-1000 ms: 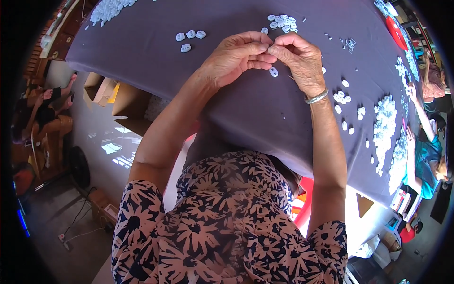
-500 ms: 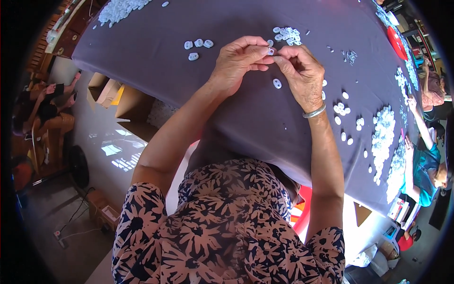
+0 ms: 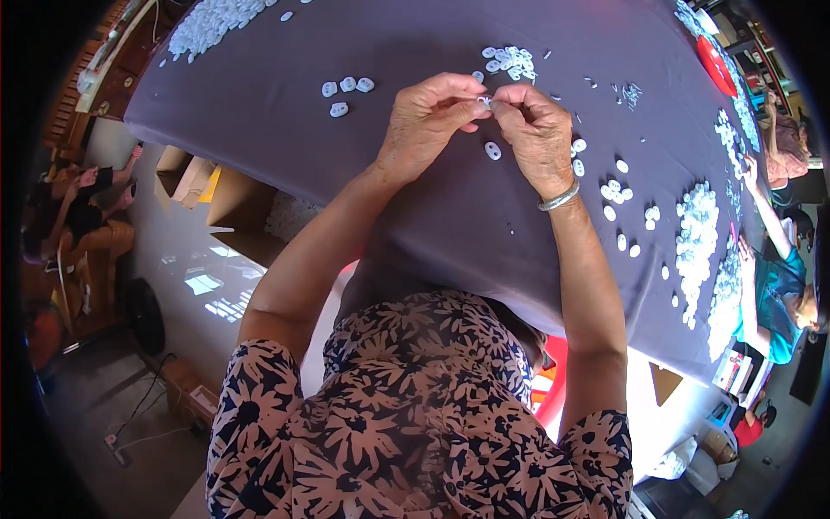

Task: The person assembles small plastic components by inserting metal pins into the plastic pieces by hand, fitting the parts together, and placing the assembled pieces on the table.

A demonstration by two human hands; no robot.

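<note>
My left hand (image 3: pixel 421 123) pinches a small white plastic piece (image 3: pixel 486 102) between thumb and forefinger above the dark cloth. My right hand (image 3: pixel 538 137) is closed too, its thumb and forefinger pressed against the same piece. Anything else between those fingertips is too small to make out. Just below the hands lies a white oval two-holed cord lock (image 3: pixel 493 150). Beyond them sits a cluster of white oval pieces (image 3: pixel 516 63). Several more two-holed cord locks (image 3: pixel 348 84) lie together to the left of my left hand.
Tiny metallic-looking bits (image 3: pixel 629 95) are scattered at the right. Large heaps of white pieces (image 3: pixel 698 229) line the table's right side, with another heap (image 3: pixel 216 26) far left. A red dish (image 3: pixel 717 65) stands far right. A co-worker in teal (image 3: pixel 772 303) reaches in there. An open cardboard box (image 3: pixel 246 208) is at the left.
My right fingertips have come up against the piece in my left fingers, so the hands meet more closely. The table has shifted slightly left in view.
</note>
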